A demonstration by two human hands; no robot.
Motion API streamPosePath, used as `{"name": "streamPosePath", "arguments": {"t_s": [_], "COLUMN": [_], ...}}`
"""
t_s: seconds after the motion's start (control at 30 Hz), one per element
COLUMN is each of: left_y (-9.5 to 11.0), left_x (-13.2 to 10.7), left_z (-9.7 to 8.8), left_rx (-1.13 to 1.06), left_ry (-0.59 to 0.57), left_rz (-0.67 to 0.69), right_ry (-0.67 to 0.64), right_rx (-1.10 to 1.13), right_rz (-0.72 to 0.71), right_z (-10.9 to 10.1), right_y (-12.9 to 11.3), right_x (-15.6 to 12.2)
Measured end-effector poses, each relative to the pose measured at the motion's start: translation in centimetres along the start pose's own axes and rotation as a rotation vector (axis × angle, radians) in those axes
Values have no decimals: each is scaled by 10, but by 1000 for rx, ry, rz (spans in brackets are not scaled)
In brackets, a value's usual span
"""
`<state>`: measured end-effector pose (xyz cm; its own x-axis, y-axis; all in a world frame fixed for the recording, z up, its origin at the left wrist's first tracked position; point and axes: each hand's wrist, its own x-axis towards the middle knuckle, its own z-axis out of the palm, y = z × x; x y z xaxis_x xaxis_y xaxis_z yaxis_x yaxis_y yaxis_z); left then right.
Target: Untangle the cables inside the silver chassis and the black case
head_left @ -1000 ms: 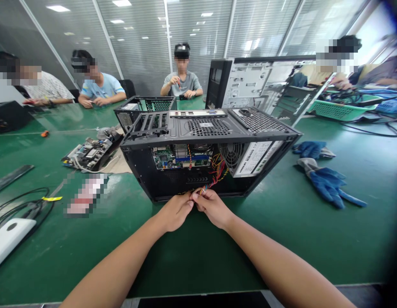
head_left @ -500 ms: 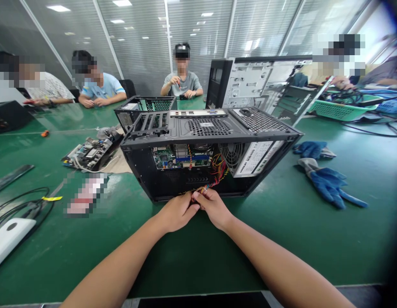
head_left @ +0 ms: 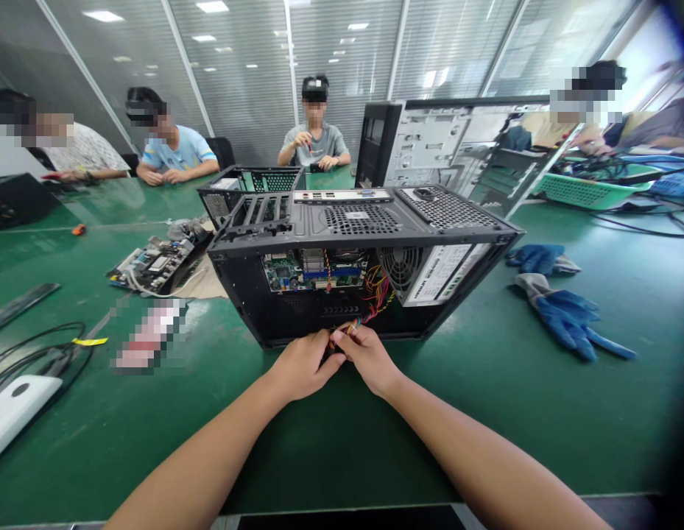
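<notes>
A black computer case lies in front of me with its side open toward me. Inside it are a green motherboard and a power supply with a fan grille. A bundle of coloured cables runs from the power supply to the near edge of the case. My left hand is closed around the bundle's end, at the case's lower edge. Right beside it, my right hand pinches the same cables. The fingers partly hide the cable ends.
Blue gloves lie to the right. On the left are a loose circuit board, black cables and a white power strip. Another open case and a green basket stand behind. Several people sit around the green table.
Both hands keep their hold on the cables, almost unmoved. The whole view has shifted very slightly.
</notes>
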<state>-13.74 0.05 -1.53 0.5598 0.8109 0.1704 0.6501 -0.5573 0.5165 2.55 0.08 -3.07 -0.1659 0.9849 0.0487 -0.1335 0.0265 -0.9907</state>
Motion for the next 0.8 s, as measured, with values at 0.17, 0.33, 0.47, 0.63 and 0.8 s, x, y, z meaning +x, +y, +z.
{"name": "streamPosePath", "arguments": {"t_s": [0.17,0.33,0.47,0.63,0.8], "left_y": [2,-1,-2,-2,-3], "left_x": [0,-1,0,1,0], "left_z": [-7,0,5,5,8], "left_rx": [-145,-15,79,79,39], "left_ry": [-51,-29,-15,41,82], "left_rz": [91,30,25,19,-2], "right_ry": [1,54,87,84,85], "right_rx": [16,-30,-94,-105,-83], "right_rz": [15,-4,-20,-23,-35], "right_z": [-1,-1,-3,-2,0], "right_y": [0,4,9,8,6], "right_x": [0,0,1,0,-1]}}
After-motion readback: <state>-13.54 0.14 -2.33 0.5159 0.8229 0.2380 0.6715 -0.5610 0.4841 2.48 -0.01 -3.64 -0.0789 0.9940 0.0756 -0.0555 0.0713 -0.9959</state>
